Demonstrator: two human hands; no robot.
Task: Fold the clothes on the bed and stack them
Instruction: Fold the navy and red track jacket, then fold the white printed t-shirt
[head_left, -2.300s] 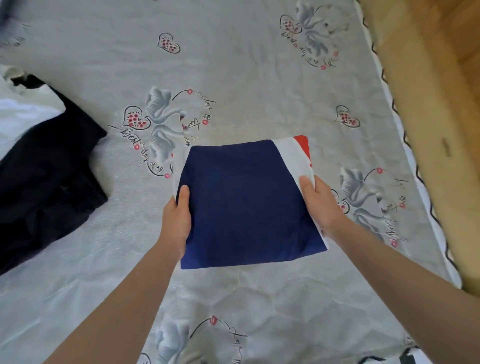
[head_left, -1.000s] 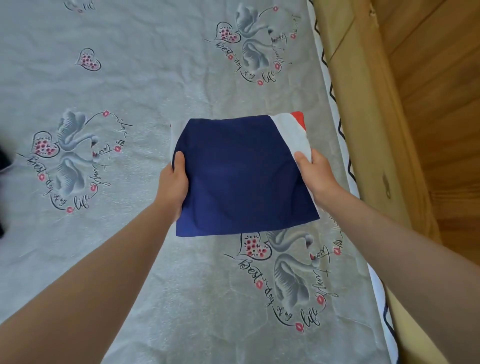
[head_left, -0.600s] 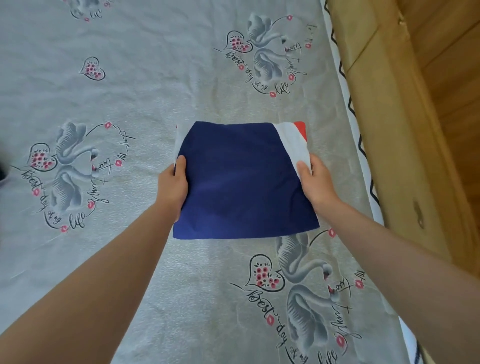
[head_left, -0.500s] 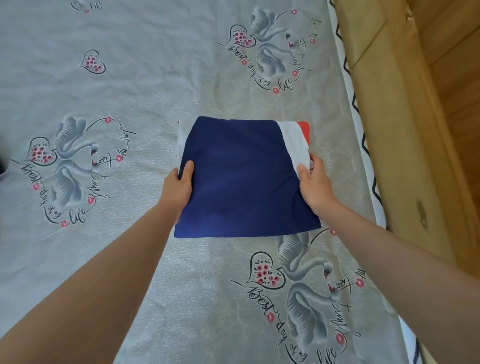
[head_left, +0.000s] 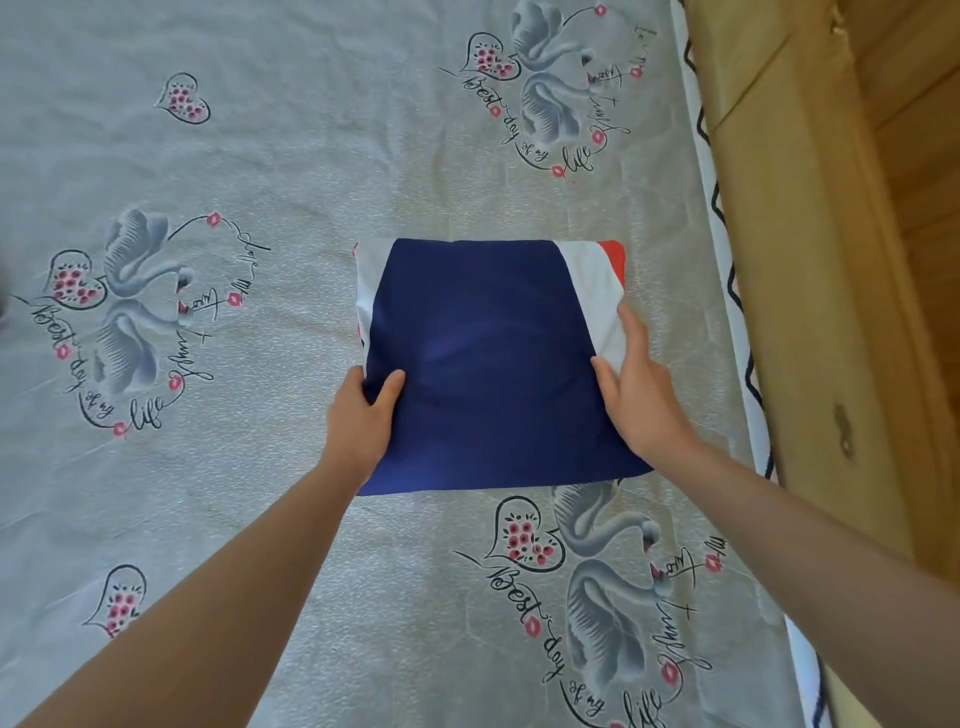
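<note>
- The bed (head_left: 311, 156) fills the view; its grey sheet is printed with swans, hearts and script, and lies mostly flat with light creases.
- A wooden frame (head_left: 779, 260) runs along the right edge of the bed, with a white zigzag-trimmed border between the sheet and the wood.
- The folded garment (head_left: 488, 364) lies on the sheet near the right edge of the bed. It is a compact, near-square packet, navy on top, with a white and red panel showing at the far right corner and a white strip along the left edge.
- No stack or other clothing is in view, so the stacking place cannot be told from here.
- The left hand (head_left: 358, 421) holds the left edge of the packet: the thumb lies on top of the navy layer and the fingers are tucked beneath. This grip is closed on the cloth.
- The right hand (head_left: 639, 395) rests on the right edge with fingers extended over the white panel. Whether any fingers curl under the edge cannot be told.
- Judged step: setting the packet down and squaring it.
- Recommended practice: keep both edges level, withdraw the left fingers sideways so the lower layers do not drag, then press flat from centre outward.
- Risk: the loose white and red corner may splay if released unevenly.
</note>
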